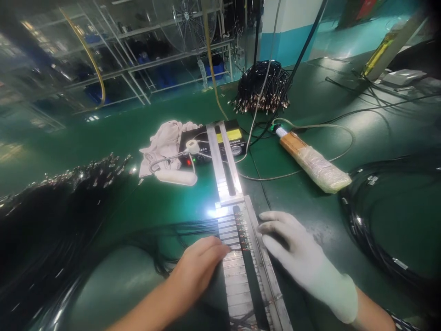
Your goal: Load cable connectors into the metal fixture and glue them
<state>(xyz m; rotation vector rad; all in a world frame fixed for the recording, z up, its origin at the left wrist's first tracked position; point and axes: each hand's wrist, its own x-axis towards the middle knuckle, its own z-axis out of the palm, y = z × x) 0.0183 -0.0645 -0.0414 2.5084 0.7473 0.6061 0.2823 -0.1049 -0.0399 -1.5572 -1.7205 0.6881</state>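
The left hand (203,257), bare, reaches in from the near left, its thumb and fingertips drawn together at a slotted metal rack (237,278); whether they grip a cable or only press on it cannot be told. The right hand (299,253), in a white glove, is open and holds nothing, fingers loosely curved beside the rack's right-hand rail. The rack runs from the near edge toward the middle of a green tabletop (292,195). Several thin black cables (200,224) lie side by side across its far slots, their small metal ends pointing right and their lengths trailing left. Bright light glares at the rack's far left corner.

Beyond, a flat metal bar (217,172) with a long slot extends over a black box (237,148) bearing a yellow label. Left of the box sits a crumpled pale cloth (163,145). To the right lies a brown block (315,168) partly wrapped in clear plastic. Dark cable bundles spread at far left and right, and another heap (262,87) stands farther back. A large fan (186,20) and shelves fill the background.
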